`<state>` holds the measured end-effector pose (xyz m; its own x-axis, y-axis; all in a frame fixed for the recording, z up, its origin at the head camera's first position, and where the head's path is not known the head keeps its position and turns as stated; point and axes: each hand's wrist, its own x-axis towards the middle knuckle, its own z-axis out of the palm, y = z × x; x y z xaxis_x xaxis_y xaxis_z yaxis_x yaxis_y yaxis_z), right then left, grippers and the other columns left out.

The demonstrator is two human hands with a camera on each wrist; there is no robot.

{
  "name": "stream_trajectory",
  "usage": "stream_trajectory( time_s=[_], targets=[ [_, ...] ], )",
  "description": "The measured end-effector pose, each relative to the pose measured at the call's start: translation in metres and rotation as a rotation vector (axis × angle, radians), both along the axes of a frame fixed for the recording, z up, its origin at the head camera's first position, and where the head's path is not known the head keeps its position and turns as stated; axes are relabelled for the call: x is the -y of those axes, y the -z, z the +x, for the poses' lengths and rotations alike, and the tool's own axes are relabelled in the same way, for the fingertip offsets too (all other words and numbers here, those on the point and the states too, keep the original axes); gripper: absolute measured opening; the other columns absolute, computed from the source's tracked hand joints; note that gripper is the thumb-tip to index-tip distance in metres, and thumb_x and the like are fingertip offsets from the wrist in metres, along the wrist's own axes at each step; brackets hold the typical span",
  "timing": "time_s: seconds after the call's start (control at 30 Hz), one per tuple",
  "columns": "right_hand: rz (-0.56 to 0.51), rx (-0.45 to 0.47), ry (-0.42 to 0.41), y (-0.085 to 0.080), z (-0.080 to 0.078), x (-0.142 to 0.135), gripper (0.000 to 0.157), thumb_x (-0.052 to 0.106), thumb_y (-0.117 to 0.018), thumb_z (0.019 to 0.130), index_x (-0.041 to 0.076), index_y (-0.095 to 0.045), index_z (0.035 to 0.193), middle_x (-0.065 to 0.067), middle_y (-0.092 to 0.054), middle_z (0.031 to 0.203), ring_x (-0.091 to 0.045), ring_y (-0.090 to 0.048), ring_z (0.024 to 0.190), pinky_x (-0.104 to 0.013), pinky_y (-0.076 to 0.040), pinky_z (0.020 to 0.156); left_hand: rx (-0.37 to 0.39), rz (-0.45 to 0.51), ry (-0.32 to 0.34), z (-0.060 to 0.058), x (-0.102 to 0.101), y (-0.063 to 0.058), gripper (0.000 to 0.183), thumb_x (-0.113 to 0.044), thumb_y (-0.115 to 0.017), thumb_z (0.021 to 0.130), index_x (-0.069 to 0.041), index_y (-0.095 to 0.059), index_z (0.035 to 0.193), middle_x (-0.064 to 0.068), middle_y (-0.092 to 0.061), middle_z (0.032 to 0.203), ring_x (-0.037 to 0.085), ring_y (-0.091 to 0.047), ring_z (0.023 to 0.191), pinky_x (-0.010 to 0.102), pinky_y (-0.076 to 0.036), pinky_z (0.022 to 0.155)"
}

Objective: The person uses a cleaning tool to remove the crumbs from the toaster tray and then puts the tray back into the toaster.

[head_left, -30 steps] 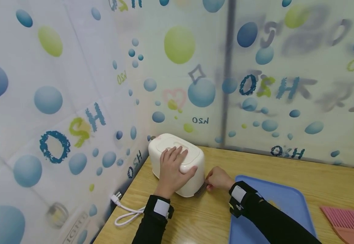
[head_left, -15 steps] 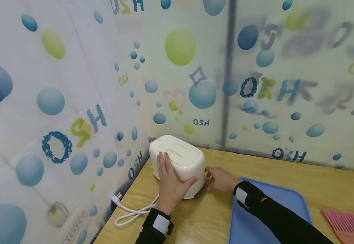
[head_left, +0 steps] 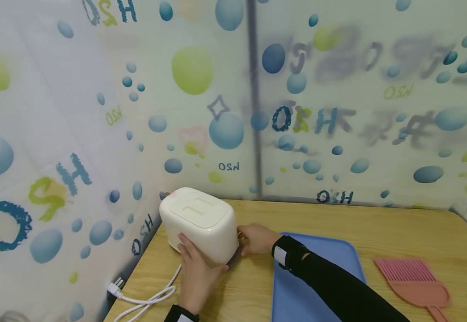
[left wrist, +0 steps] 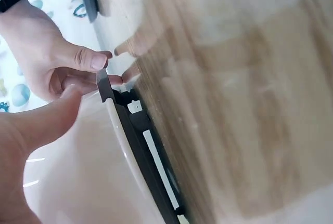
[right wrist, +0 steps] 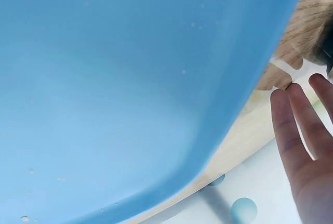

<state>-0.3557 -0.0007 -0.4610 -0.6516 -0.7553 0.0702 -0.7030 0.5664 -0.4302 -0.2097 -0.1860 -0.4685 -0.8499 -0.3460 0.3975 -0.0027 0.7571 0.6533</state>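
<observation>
A glossy white toaster (head_left: pixel 201 223) with two slots on top stands in the table's corner. Along its lower edge runs a dark base (left wrist: pixel 140 141), and a dark ribbed strip (head_left: pixel 234 258) shows at its right end. My left hand (head_left: pixel 199 277) lies against the toaster's near side, fingers extended; its thumb (left wrist: pixel 49 122) rests along the white shell. At the right end, my right hand (head_left: pixel 257 239) is beside the toaster, thumb tip right at the dark end piece (left wrist: pixel 104 84). Several of its fingers look extended in the right wrist view.
A blue tray (head_left: pixel 322 264) with a few crumbs lies right of the toaster, under the right forearm. Farther right is a pink dustpan-like comb piece with a handle (head_left: pixel 418 290). The toaster's white cord and plug (head_left: pixel 114 288) lie at left. Patterned curtains (head_left: pixel 193 112) rise behind.
My left hand has slid from the toaster's top down to its near side. The right hand has opened out from a tighter curl at the toaster's end. The head view has turned right.
</observation>
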Motion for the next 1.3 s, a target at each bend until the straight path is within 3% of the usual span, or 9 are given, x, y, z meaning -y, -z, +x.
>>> stream_trajectory(
  time_s=[0.27, 0.47, 0.6, 0.73, 0.9, 1.03, 1.17, 1.3],
  targets=[
    [0.011, 0.021, 0.041, -0.002, 0.002, 0.006, 0.045, 0.019, -0.088, 0.079, 0.011, -0.065, 0.117, -0.003, -0.072, 0.116, -0.022, -0.066, 0.109, -0.041, -0.053, 0.094, 0.040, -0.049, 0.010, 0.004, -0.003, -0.004, 0.154, -0.019, -0.102, 0.054, 0.016, 0.013, 0.150, 0.058, -0.022, 0.139, 0.067, -0.046, 0.119, 0.063, -0.046, 0.095],
    [-0.004, 0.001, 0.045, -0.002, 0.003, 0.008, 0.040, 0.018, -0.089, 0.078, 0.012, -0.067, 0.111, 0.001, -0.073, 0.106, -0.014, -0.066, 0.096, -0.035, -0.054, 0.086, 0.040, -0.078, -0.011, 0.004, -0.006, 0.000, 0.150, -0.011, -0.099, 0.057, 0.016, 0.014, 0.150, 0.059, -0.025, 0.137, 0.065, -0.050, 0.117, 0.063, -0.050, 0.086],
    [-0.006, 0.008, 0.044, -0.003, 0.003, 0.009, 0.039, 0.016, -0.089, 0.077, 0.011, -0.068, 0.109, 0.001, -0.073, 0.103, -0.013, -0.066, 0.095, -0.033, -0.054, 0.086, 0.004, -0.131, -0.035, 0.006, -0.007, 0.002, 0.144, -0.009, -0.098, 0.057, 0.020, 0.010, 0.149, 0.058, -0.032, 0.132, 0.062, -0.057, 0.107, 0.062, -0.052, 0.080],
    [-0.014, 0.027, 0.051, -0.006, 0.004, 0.010, 0.038, 0.014, -0.090, 0.076, 0.010, -0.068, 0.107, -0.001, -0.073, 0.103, -0.014, -0.067, 0.095, -0.032, -0.054, 0.085, 0.040, -0.146, -0.027, 0.007, -0.007, -0.002, 0.136, -0.010, -0.096, 0.062, 0.024, 0.005, 0.146, 0.058, -0.034, 0.131, 0.061, -0.060, 0.103, 0.060, -0.053, 0.079],
    [-0.018, 0.051, 0.054, -0.007, 0.003, 0.011, 0.041, 0.012, -0.091, 0.075, 0.009, -0.068, 0.109, -0.002, -0.073, 0.104, -0.016, -0.068, 0.098, -0.031, -0.054, 0.086, 0.146, -0.128, -0.025, 0.010, -0.002, -0.006, 0.132, -0.023, -0.097, 0.060, 0.032, -0.007, 0.139, 0.055, -0.040, 0.124, 0.059, -0.063, 0.090, 0.059, -0.054, 0.073],
    [-0.015, 0.110, 0.074, -0.009, 0.003, 0.013, 0.058, 0.010, -0.091, 0.074, 0.008, -0.061, 0.124, -0.006, -0.072, 0.114, -0.020, -0.067, 0.108, -0.034, -0.053, 0.092, 0.196, -0.186, -0.059, 0.010, -0.001, -0.008, 0.127, -0.037, -0.099, 0.054, 0.035, -0.024, 0.127, 0.045, -0.051, 0.101, 0.052, -0.064, 0.075, 0.056, -0.054, 0.064],
    [-0.021, 0.133, 0.087, -0.011, 0.002, 0.013, 0.078, 0.009, -0.092, 0.073, 0.010, -0.050, 0.140, -0.011, -0.067, 0.129, -0.025, -0.064, 0.117, -0.040, -0.050, 0.099, 0.265, -0.242, -0.084, 0.006, -0.001, -0.014, 0.121, -0.051, -0.096, 0.054, 0.033, -0.035, 0.117, 0.038, -0.053, 0.091, 0.049, -0.063, 0.077, 0.056, -0.053, 0.066],
    [-0.033, 0.130, 0.071, -0.008, -0.002, 0.012, 0.083, 0.009, -0.093, 0.072, 0.009, -0.049, 0.142, -0.011, -0.065, 0.133, -0.024, -0.063, 0.117, -0.039, -0.050, 0.099, 0.290, -0.280, -0.116, 0.003, -0.003, -0.015, 0.123, -0.058, -0.094, 0.055, 0.033, -0.038, 0.115, 0.039, -0.053, 0.093, 0.052, -0.061, 0.082, 0.058, -0.053, 0.071]
  ],
)
